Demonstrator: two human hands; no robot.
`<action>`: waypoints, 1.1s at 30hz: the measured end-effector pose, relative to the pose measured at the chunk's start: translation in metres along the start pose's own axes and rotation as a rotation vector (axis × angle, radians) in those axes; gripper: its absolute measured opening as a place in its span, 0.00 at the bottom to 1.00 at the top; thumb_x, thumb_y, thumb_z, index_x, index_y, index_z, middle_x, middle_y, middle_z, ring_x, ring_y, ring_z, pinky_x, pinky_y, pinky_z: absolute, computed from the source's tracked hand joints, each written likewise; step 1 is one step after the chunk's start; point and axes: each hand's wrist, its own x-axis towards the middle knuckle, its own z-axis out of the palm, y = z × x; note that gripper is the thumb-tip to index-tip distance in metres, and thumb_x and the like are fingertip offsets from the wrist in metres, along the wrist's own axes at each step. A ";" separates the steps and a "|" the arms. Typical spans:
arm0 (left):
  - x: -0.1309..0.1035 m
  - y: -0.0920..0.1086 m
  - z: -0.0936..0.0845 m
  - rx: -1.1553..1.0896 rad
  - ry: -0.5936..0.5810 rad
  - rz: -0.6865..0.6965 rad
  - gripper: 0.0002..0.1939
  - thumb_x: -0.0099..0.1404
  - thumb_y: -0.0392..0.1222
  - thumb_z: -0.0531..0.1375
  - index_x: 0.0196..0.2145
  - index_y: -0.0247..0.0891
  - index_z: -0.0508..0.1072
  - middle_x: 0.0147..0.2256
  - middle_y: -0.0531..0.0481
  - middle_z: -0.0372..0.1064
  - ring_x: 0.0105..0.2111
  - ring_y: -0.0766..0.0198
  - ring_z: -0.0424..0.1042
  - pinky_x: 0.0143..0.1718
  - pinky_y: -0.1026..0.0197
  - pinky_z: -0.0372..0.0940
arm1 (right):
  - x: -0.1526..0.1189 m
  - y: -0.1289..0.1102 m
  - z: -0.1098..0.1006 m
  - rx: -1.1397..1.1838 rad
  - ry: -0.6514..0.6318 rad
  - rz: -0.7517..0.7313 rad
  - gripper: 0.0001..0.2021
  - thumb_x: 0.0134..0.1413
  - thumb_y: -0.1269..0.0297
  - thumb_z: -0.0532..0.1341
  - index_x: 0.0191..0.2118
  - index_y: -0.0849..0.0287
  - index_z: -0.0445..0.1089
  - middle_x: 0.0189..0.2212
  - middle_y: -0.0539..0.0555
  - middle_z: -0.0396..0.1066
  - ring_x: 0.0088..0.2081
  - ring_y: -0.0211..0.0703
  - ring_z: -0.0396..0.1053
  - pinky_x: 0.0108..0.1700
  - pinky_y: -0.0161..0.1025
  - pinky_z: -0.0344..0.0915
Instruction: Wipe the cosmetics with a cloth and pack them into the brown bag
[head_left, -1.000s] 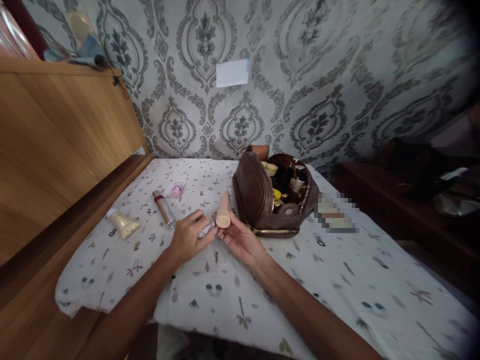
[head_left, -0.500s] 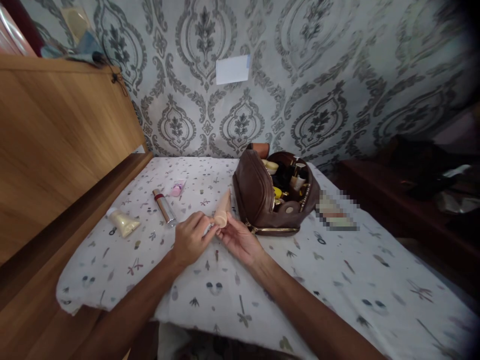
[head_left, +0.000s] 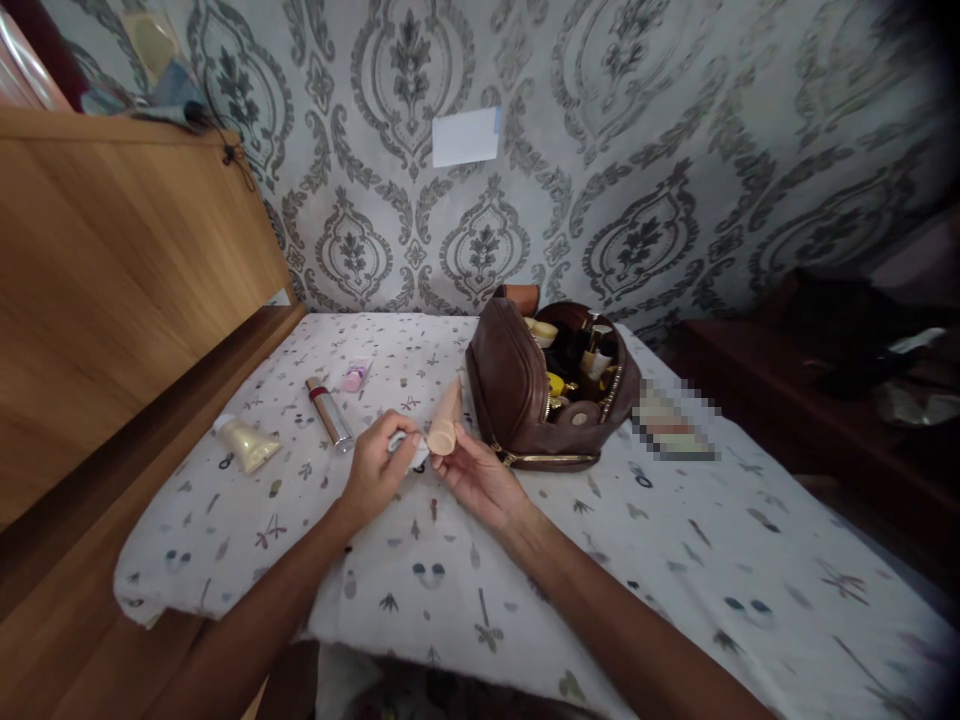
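Observation:
My right hand (head_left: 484, 482) grips a beige cosmetic tube (head_left: 448, 412) by its capped end. The cap faces me and the narrow flat end points away, beside the brown bag. Just left of the tube, my left hand (head_left: 381, 465) is closed in a pinch on a small white wipe (head_left: 411, 446), which looks like thin tissue or cloth. Part of the wipe is hidden by the fingers. It hangs close to the tube's cap; I cannot tell whether they touch.
An unzipped brown cosmetic bag (head_left: 510, 370) full of makeup items stands to the right. On the left lie a lip gloss tube (head_left: 328, 413), a small pink tube (head_left: 355, 375) and a pale yellow tube (head_left: 249, 445). A patterned white cloth (head_left: 525, 600) covers the surface.
My left hand has drawn back slightly left from the tube's cap, and more of the white wipe shows. The right hand and tube stay nearly in place.

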 end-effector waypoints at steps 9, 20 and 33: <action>0.009 -0.015 -0.004 -0.116 -0.005 -0.221 0.10 0.66 0.46 0.55 0.32 0.39 0.72 0.31 0.51 0.71 0.33 0.63 0.69 0.35 0.63 0.62 | 0.000 -0.001 -0.002 0.052 0.015 0.029 0.11 0.42 0.68 0.75 0.32 0.61 0.75 0.30 0.50 0.77 0.31 0.37 0.72 0.31 0.32 0.71; 0.008 -0.022 0.000 0.181 -0.090 -0.268 0.12 0.63 0.45 0.57 0.24 0.39 0.68 0.22 0.57 0.64 0.25 0.66 0.62 0.30 0.63 0.55 | -0.005 -0.002 0.000 0.029 -0.093 0.031 0.10 0.47 0.66 0.72 0.36 0.60 0.74 0.34 0.51 0.77 0.32 0.37 0.72 0.33 0.34 0.70; 0.012 -0.027 -0.009 0.103 0.097 -0.206 0.10 0.68 0.45 0.54 0.42 0.38 0.70 0.38 0.47 0.71 0.38 0.60 0.70 0.35 0.62 0.62 | -0.012 -0.015 0.012 -0.057 -0.122 0.021 0.12 0.49 0.62 0.66 0.40 0.61 0.73 0.32 0.52 0.74 0.30 0.38 0.67 0.27 0.34 0.65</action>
